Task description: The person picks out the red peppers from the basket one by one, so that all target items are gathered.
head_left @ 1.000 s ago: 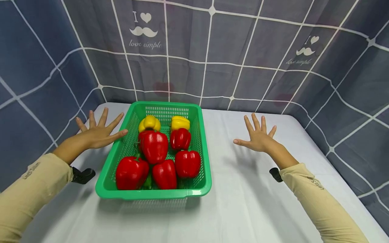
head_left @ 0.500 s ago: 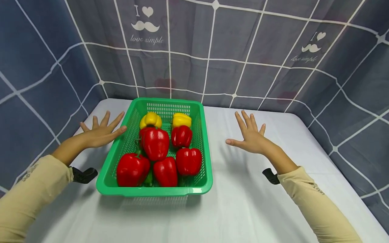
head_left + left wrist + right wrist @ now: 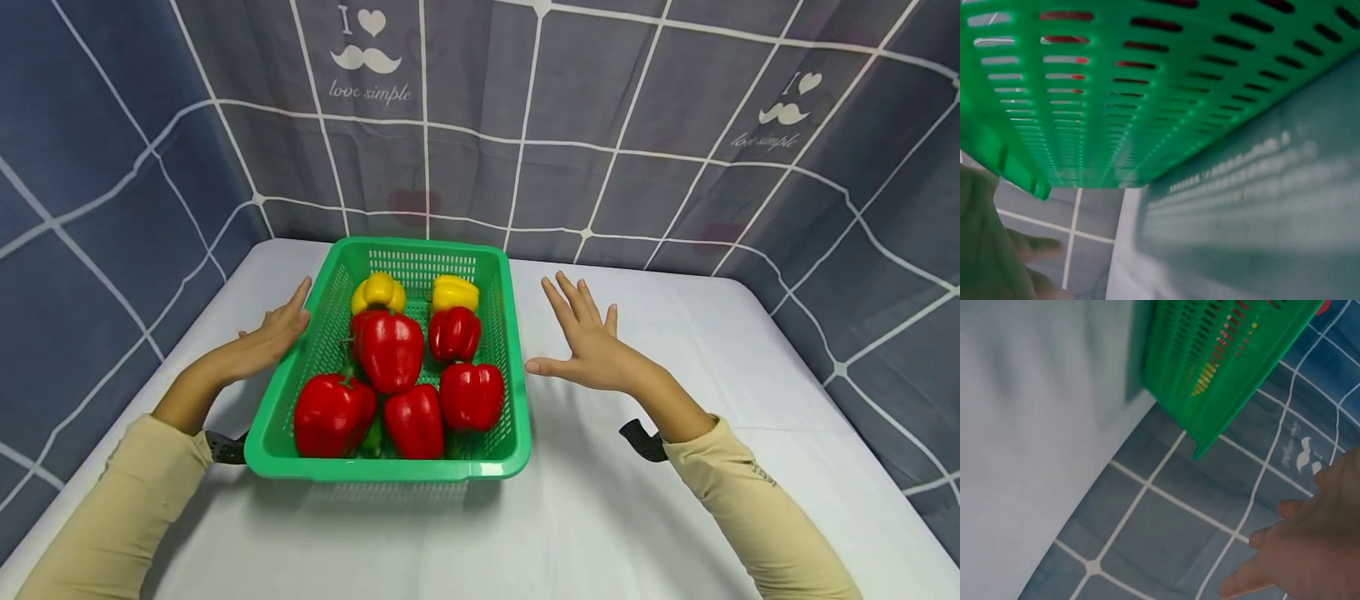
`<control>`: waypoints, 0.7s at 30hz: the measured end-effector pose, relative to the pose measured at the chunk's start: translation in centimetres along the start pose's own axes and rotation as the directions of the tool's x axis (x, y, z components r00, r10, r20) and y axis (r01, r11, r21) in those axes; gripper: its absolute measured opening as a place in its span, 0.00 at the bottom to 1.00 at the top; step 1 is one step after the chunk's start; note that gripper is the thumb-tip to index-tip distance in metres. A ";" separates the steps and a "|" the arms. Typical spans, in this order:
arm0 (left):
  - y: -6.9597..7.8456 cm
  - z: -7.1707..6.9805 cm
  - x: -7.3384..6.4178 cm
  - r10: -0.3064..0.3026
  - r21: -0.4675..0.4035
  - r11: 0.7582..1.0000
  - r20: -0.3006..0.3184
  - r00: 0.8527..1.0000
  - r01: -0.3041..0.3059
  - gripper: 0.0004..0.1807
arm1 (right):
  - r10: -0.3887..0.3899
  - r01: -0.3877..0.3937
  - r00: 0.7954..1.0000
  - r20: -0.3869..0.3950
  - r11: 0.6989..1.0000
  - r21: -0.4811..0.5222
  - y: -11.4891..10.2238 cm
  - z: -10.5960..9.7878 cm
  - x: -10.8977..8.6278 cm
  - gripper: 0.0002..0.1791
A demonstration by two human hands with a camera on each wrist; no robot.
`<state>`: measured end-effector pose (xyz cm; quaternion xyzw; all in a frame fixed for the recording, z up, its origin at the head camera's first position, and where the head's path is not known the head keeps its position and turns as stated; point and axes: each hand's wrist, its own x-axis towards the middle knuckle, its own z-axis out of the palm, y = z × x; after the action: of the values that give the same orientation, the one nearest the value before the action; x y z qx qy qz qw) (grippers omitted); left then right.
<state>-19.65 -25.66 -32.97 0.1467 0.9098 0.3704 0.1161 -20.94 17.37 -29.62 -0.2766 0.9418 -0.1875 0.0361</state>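
A green plastic basket [image 3: 390, 471] with slotted walls stands on the white table and holds several bell peppers. Most are red, like the large red pepper [image 3: 389, 352] in the middle; a yellow pepper [image 3: 454, 294] and another yellow one [image 3: 378, 293] lie at the back. A bit of green shows beneath the reds. My left hand [image 3: 266, 340] is at the basket's left rim, fingers straight, thumb over the edge. The left wrist view shows the slotted wall [image 3: 1116, 94] close up. My right hand [image 3: 592, 346] is spread just right of the basket, its thumb pointing at the right rim.
The white cloth-covered table [image 3: 637, 517] extends to the right and front of the basket. A grey checked curtain [image 3: 480, 108] with white lines rises behind the table and along both sides. A black wrist strap mount [image 3: 642, 440] sticks out under the right wrist.
My left hand has turned from spread to edge-on and come in against the basket's left rim. My right hand has moved left toward the basket. The head view has tilted slightly down.
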 end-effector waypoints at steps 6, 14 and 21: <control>-0.5 0.4 0.4 0.126 -0.177 0.976 -0.021 0.992 -0.127 0.35 | -0.049 0.049 0.999 0.004 0.997 0.053 -1.1 0.5 0.2 0.59; -0.5 0.8 1.2 0.116 -0.179 0.975 -0.093 0.989 -0.131 0.37 | -0.091 0.092 0.996 -0.009 0.993 0.072 -1.6 1.5 0.7 0.60; -0.5 0.7 1.6 0.059 -0.244 0.967 -0.064 0.996 -0.073 0.39 | -0.139 0.138 0.990 0.002 0.983 0.122 -2.1 2.5 0.9 0.63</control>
<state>-20.98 -25.01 -34.00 0.1508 0.8546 0.4878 0.0953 -20.25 14.46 -31.09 -0.3398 0.9070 -0.2449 0.0446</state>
